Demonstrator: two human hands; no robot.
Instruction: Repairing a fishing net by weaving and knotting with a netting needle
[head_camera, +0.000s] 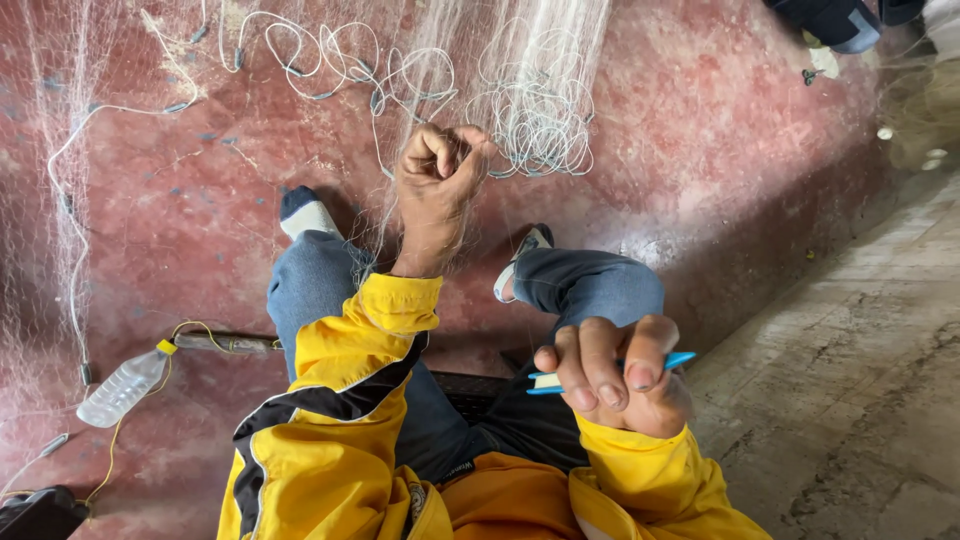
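My left hand (437, 180) is stretched forward and closed on a bunch of thin white fishing net (530, 110), pulling the mesh taut toward me. My right hand (612, 372) is drawn back near my chest, fingers closed around a flat blue netting needle (680, 359) whose tip sticks out to the right. Coils of white line with small dark weights (300, 60) lie on the red floor beyond the left hand. My legs in blue jeans and pale socks stretch out under the net. Both sleeves are yellow with black trim.
An empty clear plastic bottle (122, 388) with a yellow cord lies at the left on the red floor (700, 150). More fine net drapes along the left side. A dark object (40, 512) sits at bottom left. Rough concrete paving (850, 380) lies to the right.
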